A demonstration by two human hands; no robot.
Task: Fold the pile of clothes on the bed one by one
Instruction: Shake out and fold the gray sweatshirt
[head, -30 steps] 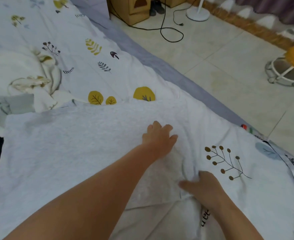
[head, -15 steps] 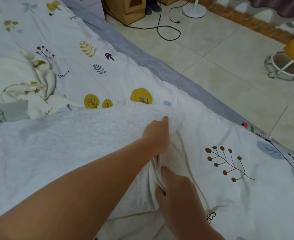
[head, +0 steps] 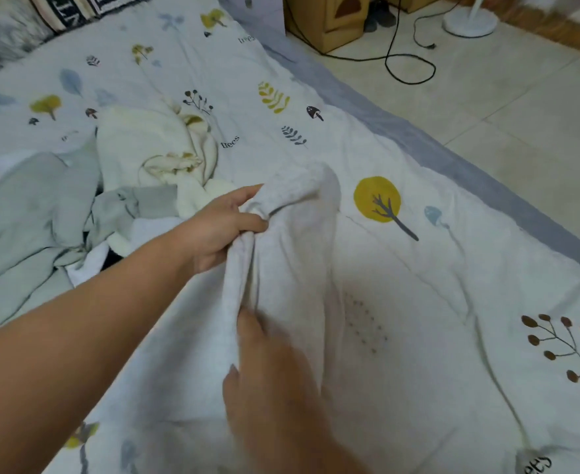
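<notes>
My left hand (head: 218,230) grips the far end of the light grey garment (head: 292,254), fingers and thumb curled round a bunched fold of it. That end is lifted off the bed and humps over just beyond my fingers. My right hand (head: 271,381) is nearer to me, at the same gathered edge; its fingertips press into the cloth, but the hand is blurred and I cannot tell whether it pinches the fabric or only touches it.

The garment lies lengthwise from my hands toward me, on the bedsheet (head: 435,302), which is white with printed trees, leaves and mushrooms. A faint dotted print on the sheet shows through the cloth to the right of my right hand.

The remaining pile of clothes (head: 76,213) sits to the left, beyond my left forearm: pale green-grey pieces, a cream piece, something white and something dark beneath.

Right of the bed is a tiled floor (head: 521,131) with a black cable (head: 408,66), a cardboard box (head: 329,22) and a white fan base (head: 469,18).
</notes>
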